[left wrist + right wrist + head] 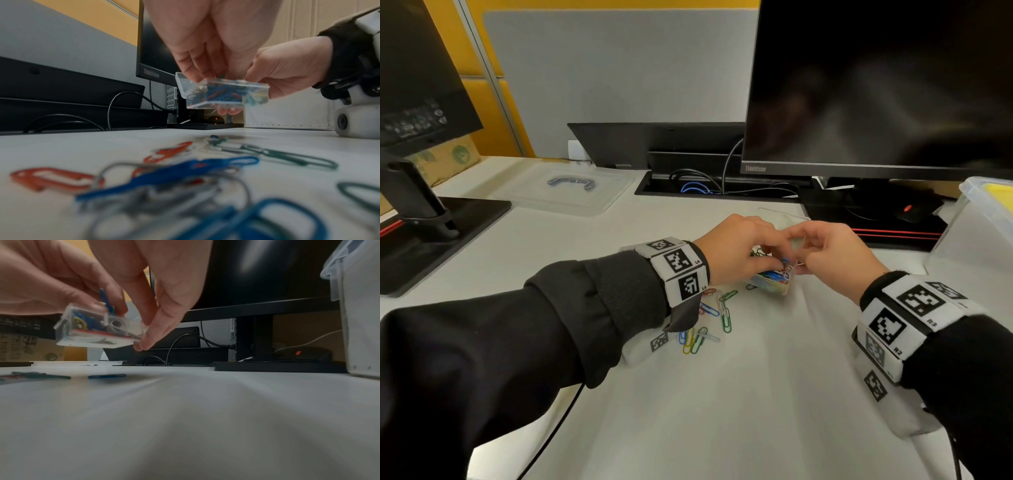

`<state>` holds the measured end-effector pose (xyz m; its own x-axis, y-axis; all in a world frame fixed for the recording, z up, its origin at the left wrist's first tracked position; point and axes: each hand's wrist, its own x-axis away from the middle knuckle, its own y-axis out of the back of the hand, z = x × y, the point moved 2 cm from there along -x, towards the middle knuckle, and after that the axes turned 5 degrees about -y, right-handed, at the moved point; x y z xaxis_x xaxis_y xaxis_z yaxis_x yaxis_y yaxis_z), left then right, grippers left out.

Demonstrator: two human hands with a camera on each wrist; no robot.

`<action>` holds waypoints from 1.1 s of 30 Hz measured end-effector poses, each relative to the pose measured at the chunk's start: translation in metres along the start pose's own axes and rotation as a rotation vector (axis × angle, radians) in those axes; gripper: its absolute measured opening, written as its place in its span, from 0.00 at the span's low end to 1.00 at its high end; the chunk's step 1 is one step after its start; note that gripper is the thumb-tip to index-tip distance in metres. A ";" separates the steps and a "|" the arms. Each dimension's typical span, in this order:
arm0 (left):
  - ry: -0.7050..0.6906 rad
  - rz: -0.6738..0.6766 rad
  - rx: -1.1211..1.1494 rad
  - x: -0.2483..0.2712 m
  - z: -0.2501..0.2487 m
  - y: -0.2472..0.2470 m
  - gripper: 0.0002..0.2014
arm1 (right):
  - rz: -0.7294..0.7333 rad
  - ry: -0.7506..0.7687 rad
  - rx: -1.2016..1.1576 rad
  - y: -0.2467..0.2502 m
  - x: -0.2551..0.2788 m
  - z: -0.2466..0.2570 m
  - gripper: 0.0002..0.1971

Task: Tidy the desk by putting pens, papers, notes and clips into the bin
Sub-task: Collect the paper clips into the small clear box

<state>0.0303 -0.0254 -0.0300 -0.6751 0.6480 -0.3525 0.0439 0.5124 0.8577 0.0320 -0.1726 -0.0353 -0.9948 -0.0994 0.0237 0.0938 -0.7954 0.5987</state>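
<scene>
Both hands hold a small clear plastic box (218,93) packed with coloured paper clips above the white desk (756,394); the right hand (835,253) pinches its end, fingers underneath; the left hand (736,250) has its fingertips (195,71) pressed together at the open top, lid tilted up; loose coloured paper clips (705,325) lie scattered below the left wrist.

Soft, even indoor light falls on my tabletop (756,394) with only faint shadows, and the dark monitor (876,78) carries a dull sheen. From my left wrist the near paper clips (185,175) are badly out of focus; from my right wrist the near tabletop smears, and straight edges bow toward the frame borders.
</scene>
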 end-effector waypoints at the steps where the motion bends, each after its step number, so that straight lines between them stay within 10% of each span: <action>1: -0.001 -0.012 -0.003 0.000 0.000 0.000 0.09 | 0.003 -0.002 0.001 0.000 0.000 0.000 0.17; 16: -0.010 -0.088 0.008 0.002 -0.001 0.002 0.13 | -0.075 -0.038 0.019 0.002 0.001 0.000 0.19; 23: 0.016 -0.256 -0.022 0.016 0.007 0.012 0.15 | -0.330 -0.120 0.077 0.014 -0.002 -0.006 0.16; 30: 0.114 0.478 -0.045 0.023 0.010 -0.011 0.17 | -0.358 -0.122 0.051 0.016 -0.002 -0.006 0.17; 33: 0.131 0.453 -0.052 0.036 0.012 -0.002 0.13 | -0.345 -0.124 0.046 0.016 0.000 -0.005 0.17</action>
<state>0.0146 0.0033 -0.0486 -0.6837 0.7217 0.1085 0.3205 0.1633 0.9331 0.0338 -0.1883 -0.0301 -0.9653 0.2449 -0.0908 -0.2468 -0.7417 0.6237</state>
